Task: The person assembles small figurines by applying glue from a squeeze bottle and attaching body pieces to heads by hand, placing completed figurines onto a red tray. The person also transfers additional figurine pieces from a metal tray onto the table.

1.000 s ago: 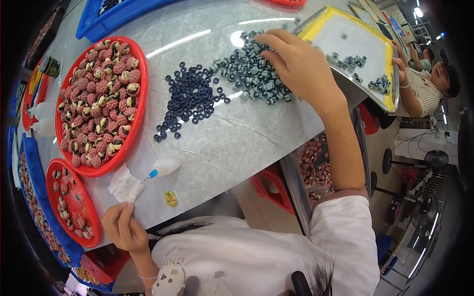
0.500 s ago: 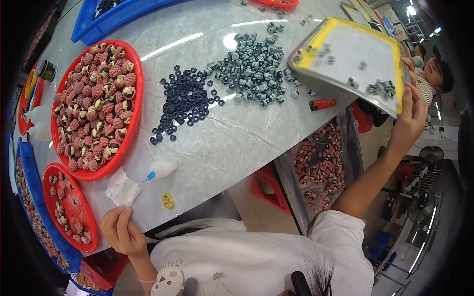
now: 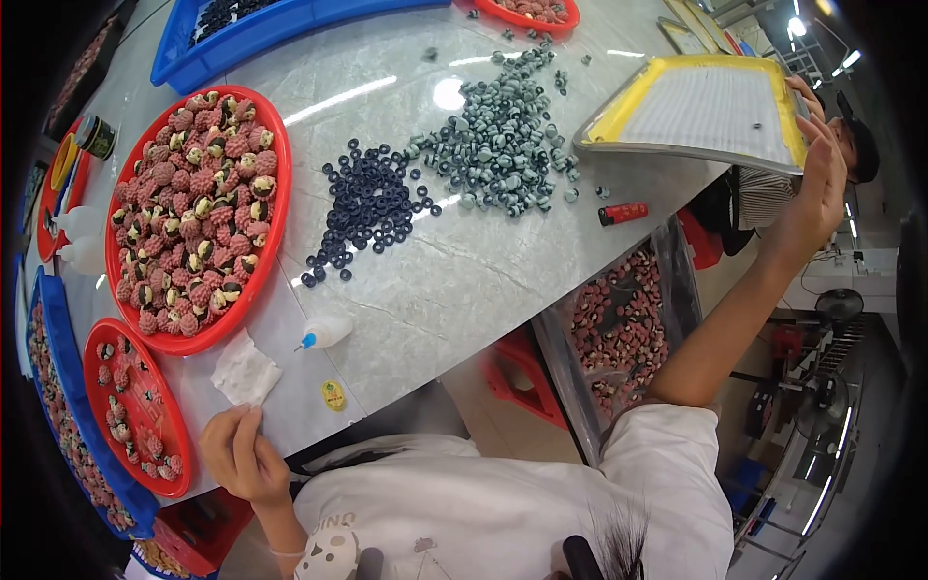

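My right hand (image 3: 817, 184) grips the right edge of a yellow-rimmed mesh tray (image 3: 701, 111), held up and tilted over the table's right end. Only a couple of small pieces remain on its mesh. A pile of grey-green rings (image 3: 498, 140) lies on the marble table (image 3: 464, 280) left of the tray. A smaller pile of dark blue rings (image 3: 367, 208) lies beside it. My left hand (image 3: 242, 454) rests at the table's near edge, fingers touching a crumpled white tissue (image 3: 245, 370).
A big red plate of pink and cream parts (image 3: 193, 217) sits at left, a smaller red plate (image 3: 135, 406) below it. A small glue bottle with blue tip (image 3: 324, 333), a red tube (image 3: 623, 213), blue bins (image 3: 251, 29) and a crate of parts (image 3: 619, 324) under the table. Another person sits at right.
My right hand left the grey-green pile, took the tray's right edge and lifted it. The pieces that were on the tray are mostly gone. My left hand stayed put.
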`<state>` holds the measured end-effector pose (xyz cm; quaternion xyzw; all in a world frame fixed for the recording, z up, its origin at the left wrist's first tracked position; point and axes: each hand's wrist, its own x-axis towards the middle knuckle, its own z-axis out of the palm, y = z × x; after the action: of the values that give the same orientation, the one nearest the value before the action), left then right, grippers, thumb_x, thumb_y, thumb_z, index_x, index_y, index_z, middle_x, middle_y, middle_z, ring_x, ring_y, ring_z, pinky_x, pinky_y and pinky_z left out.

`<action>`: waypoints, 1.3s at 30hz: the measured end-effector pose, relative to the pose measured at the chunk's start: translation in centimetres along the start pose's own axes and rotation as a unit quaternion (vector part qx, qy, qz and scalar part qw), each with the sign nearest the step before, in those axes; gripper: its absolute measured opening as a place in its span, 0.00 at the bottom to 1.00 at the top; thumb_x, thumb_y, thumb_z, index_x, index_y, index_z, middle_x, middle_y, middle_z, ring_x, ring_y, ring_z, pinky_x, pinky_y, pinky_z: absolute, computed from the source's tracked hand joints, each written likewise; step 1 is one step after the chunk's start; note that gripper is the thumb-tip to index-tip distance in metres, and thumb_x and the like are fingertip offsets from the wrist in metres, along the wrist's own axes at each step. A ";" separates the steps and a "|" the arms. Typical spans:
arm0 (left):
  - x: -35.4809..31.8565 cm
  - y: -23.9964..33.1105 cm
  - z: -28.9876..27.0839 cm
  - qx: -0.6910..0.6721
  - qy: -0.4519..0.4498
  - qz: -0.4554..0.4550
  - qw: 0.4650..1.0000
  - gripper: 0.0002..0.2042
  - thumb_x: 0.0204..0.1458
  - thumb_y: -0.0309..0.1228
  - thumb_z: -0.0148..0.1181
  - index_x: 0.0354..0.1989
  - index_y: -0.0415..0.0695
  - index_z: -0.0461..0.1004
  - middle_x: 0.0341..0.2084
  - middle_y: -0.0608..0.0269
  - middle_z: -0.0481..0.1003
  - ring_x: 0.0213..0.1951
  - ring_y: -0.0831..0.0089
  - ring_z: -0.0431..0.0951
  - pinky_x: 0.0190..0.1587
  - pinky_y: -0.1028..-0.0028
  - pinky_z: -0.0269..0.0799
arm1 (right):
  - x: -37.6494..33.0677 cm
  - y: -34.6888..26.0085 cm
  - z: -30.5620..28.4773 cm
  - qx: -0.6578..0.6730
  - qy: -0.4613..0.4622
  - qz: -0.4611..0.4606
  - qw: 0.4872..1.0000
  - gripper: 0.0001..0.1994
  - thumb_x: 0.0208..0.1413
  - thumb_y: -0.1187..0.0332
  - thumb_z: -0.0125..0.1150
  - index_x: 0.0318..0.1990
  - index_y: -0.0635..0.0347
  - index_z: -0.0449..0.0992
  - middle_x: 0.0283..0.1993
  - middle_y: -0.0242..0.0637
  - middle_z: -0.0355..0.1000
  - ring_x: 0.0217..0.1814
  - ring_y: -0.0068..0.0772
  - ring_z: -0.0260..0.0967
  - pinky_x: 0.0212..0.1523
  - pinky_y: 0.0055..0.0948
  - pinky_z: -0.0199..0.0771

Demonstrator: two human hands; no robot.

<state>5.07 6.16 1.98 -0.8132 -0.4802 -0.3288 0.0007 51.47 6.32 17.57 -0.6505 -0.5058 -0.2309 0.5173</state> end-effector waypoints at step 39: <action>1.1 0.1 -1.3 0.045 -0.022 0.011 0.999 0.09 0.41 0.16 0.53 0.29 0.42 0.75 0.26 0.54 0.70 0.26 0.61 0.71 0.28 0.70 0.69 | 13.7 33.4 32.5 -0.199 -0.291 0.177 0.919 0.25 0.41 0.74 0.42 0.52 0.57 0.67 0.55 0.51 0.62 0.58 0.47 0.58 0.58 0.34 0.56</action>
<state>4.82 6.51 3.59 -0.8245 -0.4855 -0.2889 0.0300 79.44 43.08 2.57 -0.8576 -0.4541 -0.0318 0.2392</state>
